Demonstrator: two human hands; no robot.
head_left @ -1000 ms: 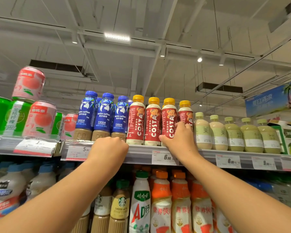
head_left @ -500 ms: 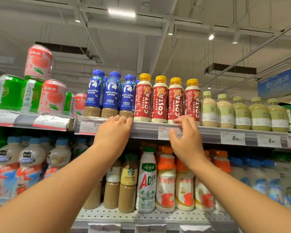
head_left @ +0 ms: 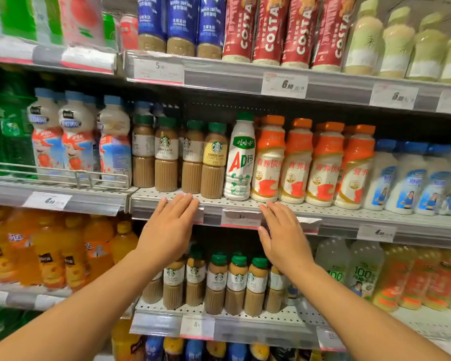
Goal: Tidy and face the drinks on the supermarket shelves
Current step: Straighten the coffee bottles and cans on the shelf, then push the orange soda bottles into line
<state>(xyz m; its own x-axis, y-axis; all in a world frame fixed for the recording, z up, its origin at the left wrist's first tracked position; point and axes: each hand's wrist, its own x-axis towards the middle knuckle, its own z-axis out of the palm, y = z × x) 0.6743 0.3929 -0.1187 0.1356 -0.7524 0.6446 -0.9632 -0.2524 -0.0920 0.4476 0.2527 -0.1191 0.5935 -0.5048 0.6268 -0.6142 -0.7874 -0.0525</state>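
My left hand point(head_left: 168, 227) and my right hand point(head_left: 281, 237) are raised with straight fingers in front of the middle shelf's edge point(head_left: 331, 212), holding nothing. Just above their fingertips stand Starbucks coffee bottles point(head_left: 166, 157), a yellow-labelled cheese latte bottle point(head_left: 214, 161), one white AD calcium milk bottle point(head_left: 241, 158) and orange-capped milk drinks point(head_left: 296, 162). On the top shelf stand blue Luckin coffee bottles point(head_left: 181, 24) and red Costa bottles point(head_left: 268, 29).
Pale green tea bottles point(head_left: 396, 43) fill the top right, cans point(head_left: 78, 19) the top left. Blue-capped milk bottles point(head_left: 412, 178) sit at the middle right, white cartoon-label bottles point(head_left: 76, 136) at the middle left. Below are more Starbucks bottles point(head_left: 216, 285) and orange juice bottles point(head_left: 52, 251).
Both hands have left the top shelf's edge and dropped to the middle shelf. The view has tilted down, so lower shelves now show.
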